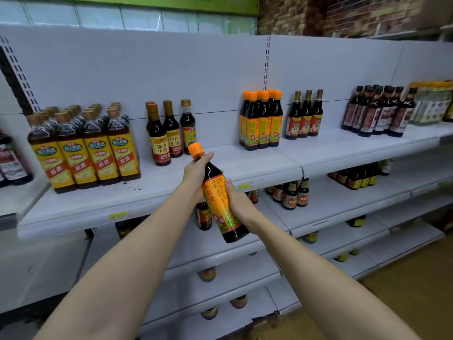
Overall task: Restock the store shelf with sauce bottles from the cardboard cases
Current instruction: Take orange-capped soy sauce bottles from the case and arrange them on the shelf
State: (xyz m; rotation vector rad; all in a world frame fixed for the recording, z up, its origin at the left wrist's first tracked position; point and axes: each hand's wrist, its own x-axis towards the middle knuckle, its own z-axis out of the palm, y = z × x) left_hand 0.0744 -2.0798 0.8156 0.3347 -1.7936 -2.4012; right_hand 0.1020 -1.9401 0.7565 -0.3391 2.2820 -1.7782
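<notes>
Orange-capped bottle (pixel 221 196) tilted, held before shelf (pixel 157 190). Left hand (pixel 196 173) wrapped round its neck; right hand (pixel 239 201) curled round its labelled body.

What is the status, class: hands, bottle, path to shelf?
Left hand on neck, right hand round label: both grip the orange-capped sauce bottle. Bottle tilted, off the top shelf. Gap ahead open.
</notes>
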